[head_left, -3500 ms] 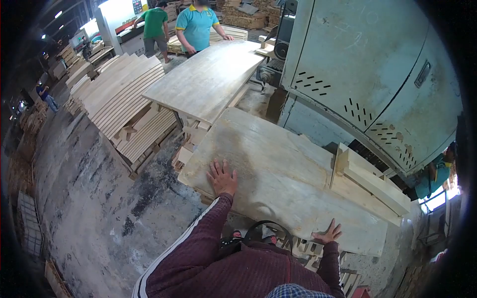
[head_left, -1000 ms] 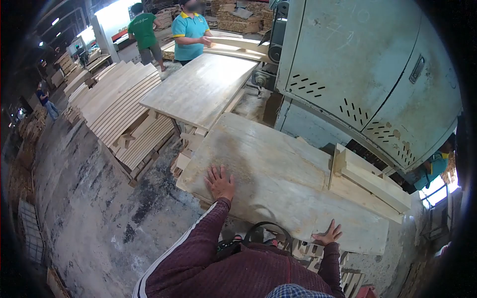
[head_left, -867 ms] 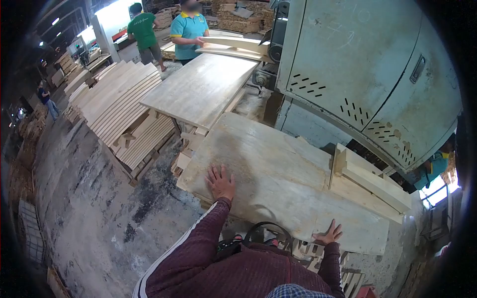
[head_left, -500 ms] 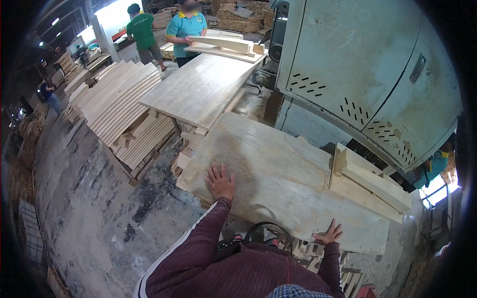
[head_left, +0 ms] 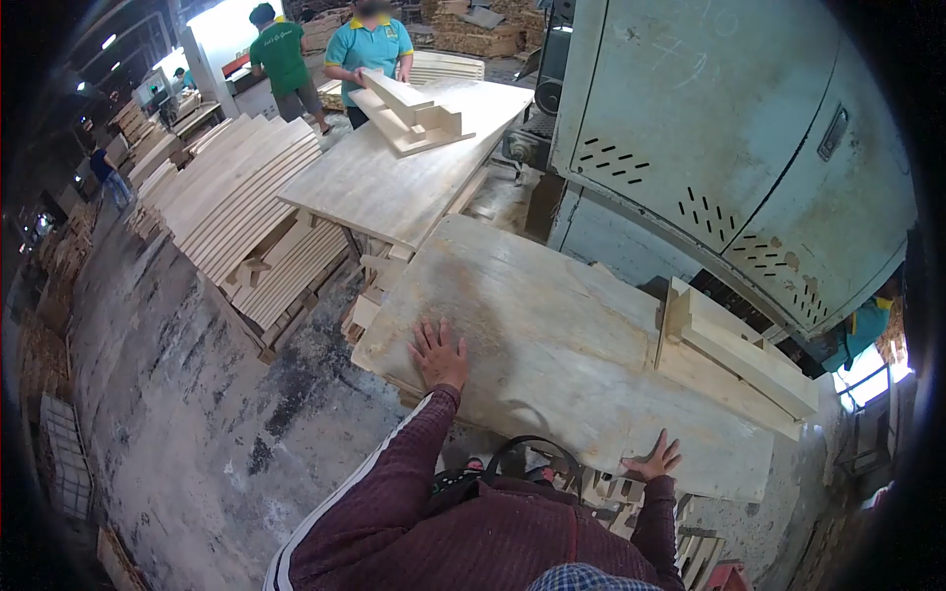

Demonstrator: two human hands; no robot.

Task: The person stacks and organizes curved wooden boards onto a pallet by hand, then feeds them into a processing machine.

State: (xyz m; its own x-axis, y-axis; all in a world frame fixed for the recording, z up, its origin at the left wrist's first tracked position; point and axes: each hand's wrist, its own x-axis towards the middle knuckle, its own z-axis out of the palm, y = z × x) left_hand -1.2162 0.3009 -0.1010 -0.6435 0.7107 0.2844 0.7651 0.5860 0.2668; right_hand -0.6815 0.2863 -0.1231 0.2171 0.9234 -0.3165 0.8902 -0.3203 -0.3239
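Observation:
Flat on the near worktable (head_left: 552, 325) lies my left hand (head_left: 439, 357), fingers spread, toward the table's left end. My right hand (head_left: 654, 459) rests with fingers apart at the table's near edge, further right; neither hand holds anything. A wooden jig with a long block (head_left: 749, 364) sits on the table's right part, beyond my right hand. On the far table (head_left: 384, 172) lies another wooden piece with blocks on it (head_left: 409, 113), held at its far end by a person in a blue shirt (head_left: 370, 47).
Stacked boards (head_left: 241, 197) stand at the left of the far table. A large green metal cabinet (head_left: 709, 128) rises behind the near table. A person in a green shirt (head_left: 280, 59) stands at the back. Another person (head_left: 106, 175) is at the far left.
The blue-shirted person's wooden piece has turned and come nearer across the far table. The person at the far left has shifted slightly. My hands have stayed in place.

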